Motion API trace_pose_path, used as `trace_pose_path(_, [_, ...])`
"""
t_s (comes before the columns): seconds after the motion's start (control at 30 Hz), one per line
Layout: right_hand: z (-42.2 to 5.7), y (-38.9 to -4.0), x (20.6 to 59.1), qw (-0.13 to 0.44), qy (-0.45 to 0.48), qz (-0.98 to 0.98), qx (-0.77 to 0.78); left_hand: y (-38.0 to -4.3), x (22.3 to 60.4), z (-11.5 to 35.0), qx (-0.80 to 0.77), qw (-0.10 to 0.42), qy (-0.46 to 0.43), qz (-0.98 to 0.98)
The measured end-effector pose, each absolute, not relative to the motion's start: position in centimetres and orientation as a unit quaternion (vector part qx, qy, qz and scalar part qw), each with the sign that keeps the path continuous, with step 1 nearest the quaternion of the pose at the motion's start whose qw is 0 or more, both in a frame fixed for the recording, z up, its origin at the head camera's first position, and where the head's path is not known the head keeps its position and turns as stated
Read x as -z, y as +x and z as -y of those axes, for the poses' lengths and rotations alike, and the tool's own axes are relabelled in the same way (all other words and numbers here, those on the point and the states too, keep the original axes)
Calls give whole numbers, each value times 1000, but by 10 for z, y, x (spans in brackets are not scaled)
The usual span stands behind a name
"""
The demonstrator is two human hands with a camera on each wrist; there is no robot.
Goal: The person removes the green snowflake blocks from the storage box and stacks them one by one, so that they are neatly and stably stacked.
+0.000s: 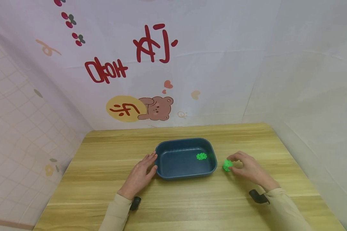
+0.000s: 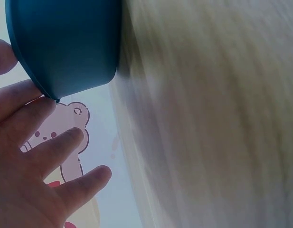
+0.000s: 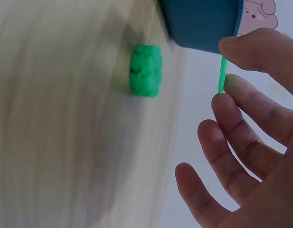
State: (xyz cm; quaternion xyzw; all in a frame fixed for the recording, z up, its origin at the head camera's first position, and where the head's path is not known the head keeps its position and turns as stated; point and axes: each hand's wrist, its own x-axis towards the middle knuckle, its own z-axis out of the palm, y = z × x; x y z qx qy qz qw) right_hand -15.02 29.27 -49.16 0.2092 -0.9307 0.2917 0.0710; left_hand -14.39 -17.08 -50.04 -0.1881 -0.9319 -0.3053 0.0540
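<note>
Now, right hand (image 1: 250,168) pinching a green disc (image 3: 222,75) above a green stack (image 3: 146,71), just right of a blue tray (image 1: 186,176), left hand (image 1: 138,176) spread against its left rim, other discs (image 1: 201,156) inside.

Left hand (image 1: 137,177) splayed, right hand (image 1: 251,168) in a pinch, hands well apart

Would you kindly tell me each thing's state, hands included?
Blue tray: upright, open-topped
Green pieces: lying together inside tray
Green cluster: resting outside tray, to its right
Held green piece: pinched, apart from cluster
Left hand: fingers extended, touching tray
Right hand: pinching held piece
</note>
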Motion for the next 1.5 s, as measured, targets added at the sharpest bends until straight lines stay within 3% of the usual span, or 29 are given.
trace_pose_path(0.97, [-304,-167,504,-46,221,932,-285,-144,501,171,311,56,-190,929])
trace_pose_path(1.5, [-304,-168,508,-36,230,935,-268,-142,499,170,308,50,-187,931])
